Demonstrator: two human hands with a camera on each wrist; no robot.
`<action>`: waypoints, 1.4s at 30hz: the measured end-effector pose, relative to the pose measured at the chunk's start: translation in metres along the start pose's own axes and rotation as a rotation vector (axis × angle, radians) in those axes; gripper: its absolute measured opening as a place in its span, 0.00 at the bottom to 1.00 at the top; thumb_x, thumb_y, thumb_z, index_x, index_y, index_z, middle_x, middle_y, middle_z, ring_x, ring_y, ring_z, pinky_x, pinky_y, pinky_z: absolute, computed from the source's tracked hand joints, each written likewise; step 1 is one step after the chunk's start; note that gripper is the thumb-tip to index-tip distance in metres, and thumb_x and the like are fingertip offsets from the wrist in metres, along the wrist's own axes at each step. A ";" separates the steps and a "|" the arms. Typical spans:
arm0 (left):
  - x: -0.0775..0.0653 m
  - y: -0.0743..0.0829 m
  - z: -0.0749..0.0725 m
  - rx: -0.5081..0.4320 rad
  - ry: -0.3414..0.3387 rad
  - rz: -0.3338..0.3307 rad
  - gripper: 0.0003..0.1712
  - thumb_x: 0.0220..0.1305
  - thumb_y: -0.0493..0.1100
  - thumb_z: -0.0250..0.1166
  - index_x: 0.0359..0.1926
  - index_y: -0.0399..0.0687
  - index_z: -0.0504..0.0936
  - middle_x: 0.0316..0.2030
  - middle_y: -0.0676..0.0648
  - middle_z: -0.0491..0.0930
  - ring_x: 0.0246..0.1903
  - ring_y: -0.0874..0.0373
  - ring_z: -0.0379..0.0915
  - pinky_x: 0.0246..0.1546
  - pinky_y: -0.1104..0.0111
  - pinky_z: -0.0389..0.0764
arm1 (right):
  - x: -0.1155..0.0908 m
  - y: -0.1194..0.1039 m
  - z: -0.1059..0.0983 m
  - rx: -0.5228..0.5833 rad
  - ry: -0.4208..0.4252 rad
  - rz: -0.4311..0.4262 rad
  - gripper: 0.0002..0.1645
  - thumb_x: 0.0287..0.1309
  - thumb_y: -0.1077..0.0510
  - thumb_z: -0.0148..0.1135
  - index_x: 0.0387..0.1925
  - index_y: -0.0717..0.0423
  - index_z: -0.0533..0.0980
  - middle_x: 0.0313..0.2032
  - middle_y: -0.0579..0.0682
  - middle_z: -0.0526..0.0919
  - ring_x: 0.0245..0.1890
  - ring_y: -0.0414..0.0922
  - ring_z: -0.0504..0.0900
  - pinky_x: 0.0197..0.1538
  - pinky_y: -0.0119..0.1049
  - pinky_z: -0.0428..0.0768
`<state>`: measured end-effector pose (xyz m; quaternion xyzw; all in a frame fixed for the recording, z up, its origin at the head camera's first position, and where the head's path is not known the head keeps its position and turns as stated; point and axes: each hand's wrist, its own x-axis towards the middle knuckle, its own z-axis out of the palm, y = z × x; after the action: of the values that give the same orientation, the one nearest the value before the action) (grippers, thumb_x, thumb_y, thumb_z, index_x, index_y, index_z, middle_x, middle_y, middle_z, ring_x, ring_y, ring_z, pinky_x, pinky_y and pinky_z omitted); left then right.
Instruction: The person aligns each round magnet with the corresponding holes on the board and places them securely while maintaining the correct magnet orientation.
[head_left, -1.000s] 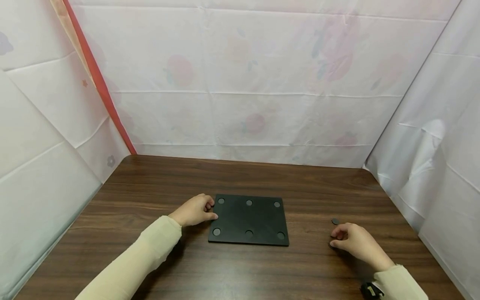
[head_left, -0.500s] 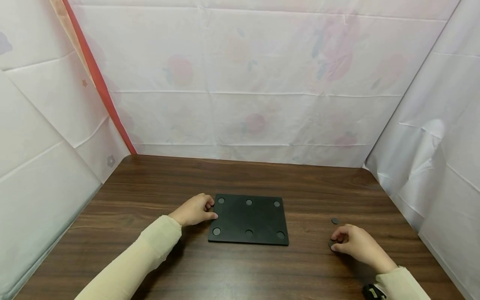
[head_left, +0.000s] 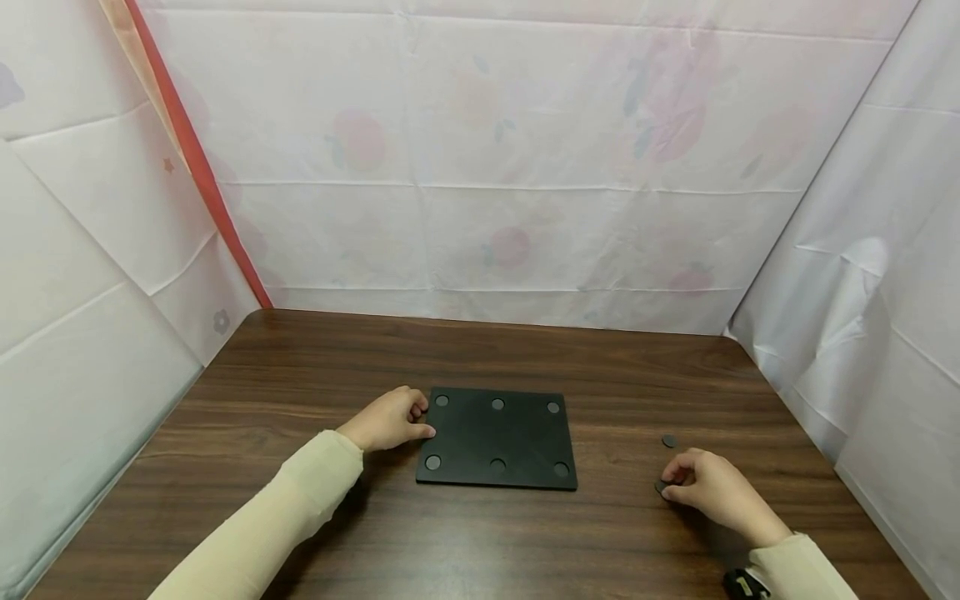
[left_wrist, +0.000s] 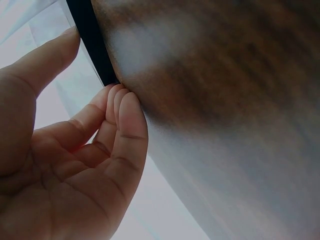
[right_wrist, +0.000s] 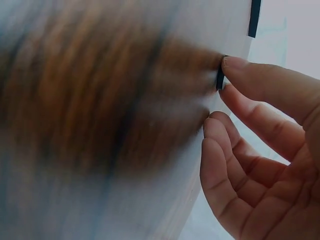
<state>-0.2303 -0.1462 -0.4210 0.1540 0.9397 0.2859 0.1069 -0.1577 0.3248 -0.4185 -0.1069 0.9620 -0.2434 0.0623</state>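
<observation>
A flat black rectangular board (head_left: 498,437) lies on the table, with several round spots along its far and near edges. Most spots look grey; the near middle and near right ones are darker. My left hand (head_left: 388,419) holds the board's left edge, its thumb against the edge and its other fingers curled at the far left corner, as the left wrist view shows. To the right of the board, my right hand (head_left: 716,490) pinches a small black disc (right_wrist: 220,79) between thumb and index finger at the tabletop. Another dark disc (head_left: 669,441) lies just beyond that hand.
The brown wood-grain table (head_left: 480,542) has rounded far corners. White patterned cloth (head_left: 480,167) hangs behind it and along both sides, with a red strip (head_left: 198,158) at the left. A black device (head_left: 744,583) sits at my right cuff.
My right fingers have shifted slightly around the near disc, which now shows more between thumb and index finger. The left hand and the board have stayed in place.
</observation>
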 end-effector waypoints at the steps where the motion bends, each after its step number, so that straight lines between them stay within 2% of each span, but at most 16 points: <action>1: 0.000 0.000 0.000 0.000 0.000 0.000 0.23 0.59 0.45 0.72 0.50 0.36 0.78 0.43 0.45 0.76 0.42 0.55 0.73 0.49 0.58 0.78 | 0.000 0.000 0.000 -0.003 0.004 -0.004 0.08 0.46 0.59 0.75 0.28 0.51 0.80 0.28 0.43 0.79 0.26 0.30 0.73 0.30 0.28 0.73; 16: -0.001 0.000 0.000 0.000 0.001 -0.007 0.23 0.59 0.45 0.72 0.50 0.37 0.78 0.43 0.45 0.76 0.42 0.55 0.73 0.49 0.58 0.78 | 0.002 0.001 0.001 -0.053 0.016 -0.075 0.08 0.46 0.60 0.74 0.27 0.52 0.80 0.27 0.41 0.78 0.25 0.27 0.74 0.29 0.27 0.74; 29: -0.002 -0.001 0.002 -0.006 -0.001 -0.010 0.23 0.59 0.45 0.72 0.50 0.37 0.78 0.43 0.45 0.76 0.42 0.55 0.73 0.49 0.59 0.78 | 0.006 -0.004 -0.003 0.034 -0.038 -0.052 0.07 0.53 0.56 0.72 0.31 0.54 0.82 0.28 0.43 0.83 0.26 0.30 0.76 0.28 0.28 0.76; 42: -0.001 0.000 0.001 0.001 0.004 -0.003 0.23 0.59 0.45 0.72 0.50 0.36 0.78 0.43 0.44 0.77 0.42 0.55 0.73 0.49 0.58 0.78 | 0.014 -0.022 -0.005 0.055 0.013 -0.049 0.05 0.53 0.61 0.70 0.33 0.56 0.83 0.30 0.45 0.85 0.28 0.32 0.79 0.30 0.28 0.79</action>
<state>-0.2289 -0.1460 -0.4218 0.1520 0.9403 0.2855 0.1055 -0.1678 0.3048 -0.4049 -0.1272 0.9524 -0.2720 0.0530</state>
